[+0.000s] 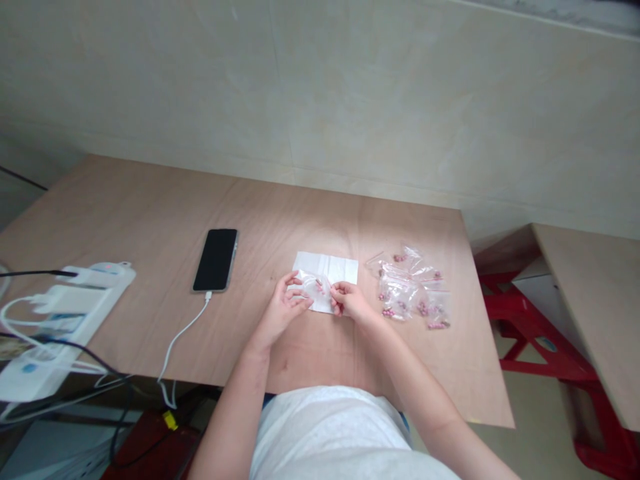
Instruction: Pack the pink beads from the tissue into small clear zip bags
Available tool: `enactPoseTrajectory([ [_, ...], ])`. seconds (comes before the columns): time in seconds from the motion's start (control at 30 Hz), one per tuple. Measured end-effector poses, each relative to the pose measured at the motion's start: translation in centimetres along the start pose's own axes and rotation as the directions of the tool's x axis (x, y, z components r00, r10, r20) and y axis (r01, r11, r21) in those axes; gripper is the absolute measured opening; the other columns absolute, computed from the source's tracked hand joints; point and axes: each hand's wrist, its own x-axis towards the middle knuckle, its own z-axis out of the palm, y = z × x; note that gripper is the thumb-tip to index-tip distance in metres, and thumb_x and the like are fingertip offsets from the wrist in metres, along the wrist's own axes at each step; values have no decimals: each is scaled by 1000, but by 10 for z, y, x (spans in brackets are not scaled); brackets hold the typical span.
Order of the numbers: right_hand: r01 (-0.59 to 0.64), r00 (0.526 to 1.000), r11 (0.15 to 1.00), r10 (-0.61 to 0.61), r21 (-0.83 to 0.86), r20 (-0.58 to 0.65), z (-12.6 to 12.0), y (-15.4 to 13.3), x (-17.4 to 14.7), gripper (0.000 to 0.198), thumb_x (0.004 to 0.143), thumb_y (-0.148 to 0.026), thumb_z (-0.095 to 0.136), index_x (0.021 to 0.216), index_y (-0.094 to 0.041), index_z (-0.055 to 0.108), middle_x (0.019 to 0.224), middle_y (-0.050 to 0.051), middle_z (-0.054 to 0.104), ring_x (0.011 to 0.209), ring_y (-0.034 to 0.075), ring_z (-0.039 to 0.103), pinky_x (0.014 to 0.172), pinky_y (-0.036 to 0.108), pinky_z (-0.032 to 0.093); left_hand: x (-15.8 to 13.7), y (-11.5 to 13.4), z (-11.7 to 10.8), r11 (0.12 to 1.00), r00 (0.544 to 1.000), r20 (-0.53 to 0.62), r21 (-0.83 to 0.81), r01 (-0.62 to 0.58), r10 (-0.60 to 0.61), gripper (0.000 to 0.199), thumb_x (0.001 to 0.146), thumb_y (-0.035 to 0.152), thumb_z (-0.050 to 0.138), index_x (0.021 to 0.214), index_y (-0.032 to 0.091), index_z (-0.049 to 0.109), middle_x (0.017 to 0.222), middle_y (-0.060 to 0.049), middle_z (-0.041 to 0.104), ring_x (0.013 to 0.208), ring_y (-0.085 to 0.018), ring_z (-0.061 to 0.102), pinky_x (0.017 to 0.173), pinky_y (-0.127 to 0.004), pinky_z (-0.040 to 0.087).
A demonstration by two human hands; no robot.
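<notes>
A small clear plastic bag (316, 285) with a few pink beads in it is between my two hands, over a sheet of white paper (346, 268). At its left edge, my left hand (284, 307) has its fingers and thumb curled round the plastic. My right hand (350, 300) pinches the right edge of the same bag between thumb and fingers. To the right of my right hand, several clear zip bags (406, 287) with pink beads lie in a loose, overlapping pile.
Left of my hands a phone (216, 260) lies on the wooden table (280, 213), with a white charging cable (183, 330) plugged in. A white power strip (95, 307) with plugs and cords sits at the far left. Red stools (535, 327) stand beyond the table's right edge.
</notes>
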Motion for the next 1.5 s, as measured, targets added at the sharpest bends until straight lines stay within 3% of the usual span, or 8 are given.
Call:
enactPoseTrajectory([
  [0.1, -12, 999, 1000, 12, 1, 44, -3, -4, 0, 25, 65, -38, 58, 65, -17, 44, 39, -8, 45, 28, 6, 40, 33, 18, 30, 6, -5, 4, 999, 998, 59, 5, 32, -32, 77, 61, 16, 69, 122, 31, 24, 123, -6, 31, 79, -7, 54, 66, -20, 48],
  [0.3, -32, 995, 999, 29, 32, 95, -5, -11, -2, 24, 64, -34, 61, 64, -17, 45, 47, -6, 50, 32, 5, 43, 34, 18, 34, 19, -15, 9, 999, 998, 44, 2, -45, 45, 52, 64, 18, 67, 106, 23, 37, 114, -4, 41, 86, -12, 56, 69, -23, 51],
  [0.53, -68, 978, 995, 50, 78, 204, -13, -10, -8, 34, 61, -27, 67, 87, -17, 47, 61, -2, 61, 42, 10, 55, 42, 21, 44, 21, -20, 11, 997, 996, -23, -5, -82, 82, 49, 65, 20, 65, 105, 23, 36, 103, -3, 45, 83, -12, 57, 69, -27, 53],
  [0.73, -58, 987, 998, 58, -1, 151, -7, -4, -4, 34, 61, -31, 68, 79, -18, 43, 57, -3, 61, 37, 9, 54, 34, 17, 39, 21, -21, 13, 998, 996, -58, 10, -62, 63, 46, 65, 21, 65, 103, 22, 39, 98, -1, 46, 76, -10, 58, 68, -26, 53],
  [0.93, 54, 990, 998, -48, -45, 130, -2, 10, 1, 27, 68, -40, 58, 73, -18, 42, 48, -7, 54, 29, 8, 48, 28, 16, 34, 22, -19, 13, 999, 993, -104, 24, -47, 50, 43, 65, 22, 66, 100, 20, 41, 89, 1, 48, 72, -8, 58, 67, -24, 54],
  [1.07, 67, 994, 995, -59, -79, 97, 1, 9, 0, 24, 71, -39, 52, 72, -19, 40, 45, -8, 50, 26, 8, 45, 25, 16, 30, 25, -20, 14, 997, 991, -124, 68, -46, 55, 41, 64, 21, 65, 99, 20, 43, 85, 2, 47, 65, -6, 57, 65, -23, 53],
  [1.5, 79, 996, 990, -73, -120, 59, 4, 6, -2, 19, 75, -36, 45, 69, -19, 39, 40, -9, 45, 23, 7, 39, 24, 16, 25, 28, -20, 18, 981, 994, -62, 180, -78, 90, 45, 63, 15, 63, 104, 19, 43, 89, 0, 47, 69, -6, 54, 68, -21, 49],
])
